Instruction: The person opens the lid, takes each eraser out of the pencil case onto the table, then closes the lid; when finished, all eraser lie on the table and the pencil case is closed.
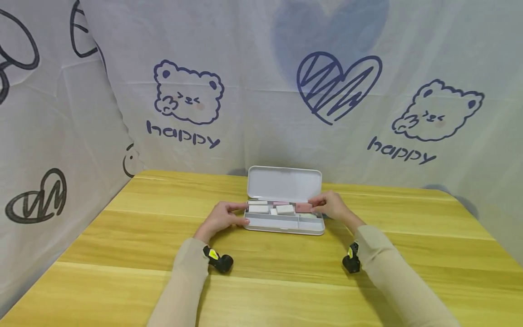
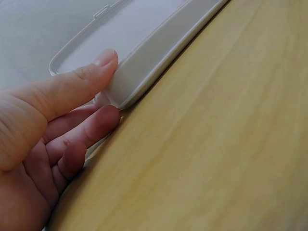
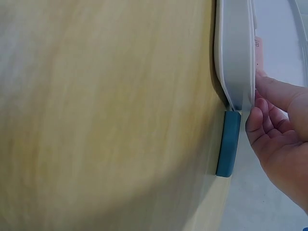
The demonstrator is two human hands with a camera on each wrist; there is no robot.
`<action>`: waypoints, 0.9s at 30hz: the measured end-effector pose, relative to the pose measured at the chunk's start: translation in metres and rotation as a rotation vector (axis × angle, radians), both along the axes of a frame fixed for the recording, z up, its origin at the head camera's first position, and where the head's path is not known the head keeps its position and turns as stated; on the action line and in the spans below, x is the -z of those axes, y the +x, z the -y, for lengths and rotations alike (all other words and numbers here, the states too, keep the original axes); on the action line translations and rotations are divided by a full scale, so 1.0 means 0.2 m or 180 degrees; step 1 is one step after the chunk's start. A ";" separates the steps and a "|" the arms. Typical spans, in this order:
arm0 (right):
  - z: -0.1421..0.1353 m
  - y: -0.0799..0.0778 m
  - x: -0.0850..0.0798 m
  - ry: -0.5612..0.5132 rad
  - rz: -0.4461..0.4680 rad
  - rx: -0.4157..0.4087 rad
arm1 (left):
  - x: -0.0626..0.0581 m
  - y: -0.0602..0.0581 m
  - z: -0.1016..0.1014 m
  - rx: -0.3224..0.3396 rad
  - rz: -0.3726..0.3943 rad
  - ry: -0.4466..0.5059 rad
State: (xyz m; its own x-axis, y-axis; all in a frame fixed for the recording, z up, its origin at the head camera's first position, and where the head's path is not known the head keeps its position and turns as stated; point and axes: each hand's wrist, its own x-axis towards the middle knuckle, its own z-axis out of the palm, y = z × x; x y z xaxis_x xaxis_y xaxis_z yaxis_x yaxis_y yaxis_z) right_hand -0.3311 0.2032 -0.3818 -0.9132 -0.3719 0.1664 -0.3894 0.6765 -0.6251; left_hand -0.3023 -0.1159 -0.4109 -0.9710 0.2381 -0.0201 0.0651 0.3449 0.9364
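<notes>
A white pencil case [image 1: 271, 229] stands on the table with its lid [image 1: 284, 182] raised at the back. My left hand [image 1: 220, 219] holds its left end, thumb on the rim and fingers against the end wall, as the left wrist view [image 2: 62, 120] also shows. Inside the back compartment lie several white erasers [image 1: 258, 209]. My right hand [image 1: 333, 206] reaches over the right end and pinches a pink eraser [image 1: 303, 207] there; its fingertips are partly hidden behind the case wall in the right wrist view.
A teal block [image 3: 228, 144] lies on the wooden table [image 1: 282, 281] against the case's right end, beneath my right hand. The front tray has a divider [image 1: 298, 222]. A printed cloth [image 1: 261, 113] hangs just behind the table's far edge.
</notes>
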 end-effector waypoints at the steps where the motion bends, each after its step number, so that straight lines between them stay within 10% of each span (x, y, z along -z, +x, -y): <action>1: 0.00 0.00 0.00 0.0010 -0.0001 0.0010 | 0.00 0.00 0.00 0.0006 -0.0009 0.0002; 27: 0.00 0.01 0.00 -0.0023 -0.0164 0.0064 | -0.04 0.03 0.00 0.0100 -0.0017 0.0061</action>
